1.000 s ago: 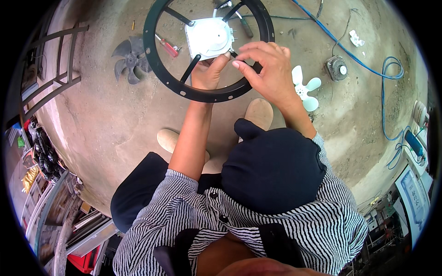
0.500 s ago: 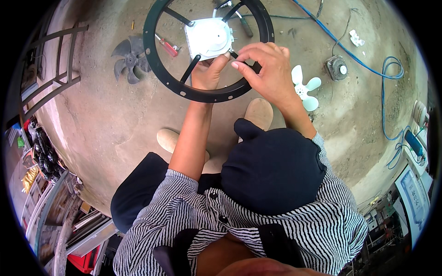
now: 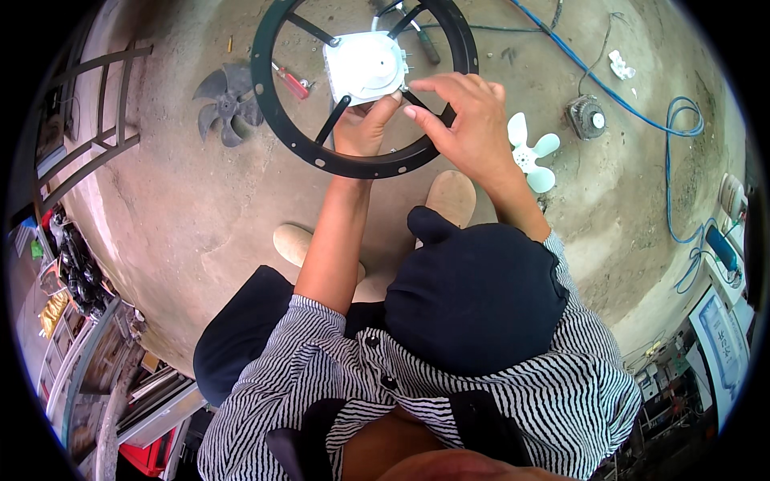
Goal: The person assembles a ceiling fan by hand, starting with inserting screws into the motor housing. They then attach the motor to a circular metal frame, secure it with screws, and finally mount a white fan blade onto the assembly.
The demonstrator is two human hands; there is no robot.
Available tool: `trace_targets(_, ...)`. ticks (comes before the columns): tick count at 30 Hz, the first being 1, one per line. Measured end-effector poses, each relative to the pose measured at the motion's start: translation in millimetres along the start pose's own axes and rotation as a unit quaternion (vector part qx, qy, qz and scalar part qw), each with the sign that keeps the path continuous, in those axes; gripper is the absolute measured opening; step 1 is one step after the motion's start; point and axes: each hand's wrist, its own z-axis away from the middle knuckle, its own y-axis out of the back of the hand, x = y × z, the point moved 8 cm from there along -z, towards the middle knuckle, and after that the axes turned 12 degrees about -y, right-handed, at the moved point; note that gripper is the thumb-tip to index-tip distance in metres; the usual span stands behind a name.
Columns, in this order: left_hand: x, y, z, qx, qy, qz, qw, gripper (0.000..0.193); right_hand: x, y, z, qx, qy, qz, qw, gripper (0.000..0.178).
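My left hand (image 3: pixel 361 132) reaches up through a black ring frame (image 3: pixel 389 165) and grips the underside of a white fan motor (image 3: pixel 353 68). The motor sits in the middle of the ring, with several black struts (image 3: pixel 335 120) running out from it. Part of my left hand is hidden under the motor. My right hand (image 3: pixel 469 120) is over the ring's lower right side, beside the motor's corner. Its index fingertip is by a strut's inner end, and the thumb is apart below it; nothing shows between them.
On the floor lie a dark fan blade (image 3: pixel 228 104), a red-handled screwdriver (image 3: pixel 295 84), a dark-handled tool (image 3: pixel 429 48), a white fan blade (image 3: pixel 529 152) and a small motor (image 3: pixel 587 118). A blue hose (image 3: pixel 626 100) runs along the right. A metal rack (image 3: pixel 104 100) stands left.
My right index finger has lifted and straightened toward the motor's corner, widening its gap from the thumb. The ring and motor have shifted very slightly right; my left hand keeps its grip.
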Motion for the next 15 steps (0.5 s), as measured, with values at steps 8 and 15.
trace_targets(8,0.7,0.8,1.2,0.001,0.003,-0.010,1.000,0.038,0.0,-2.6,-0.4,-0.010,-0.002,0.001,1.000,0.021)
trace_targets(15,-0.3,-0.7,0.8,-0.016,0.008,-0.019,1.000,0.041,2.5,-2.0,0.1,0.001,-0.017,-0.005,1.000,0.023)
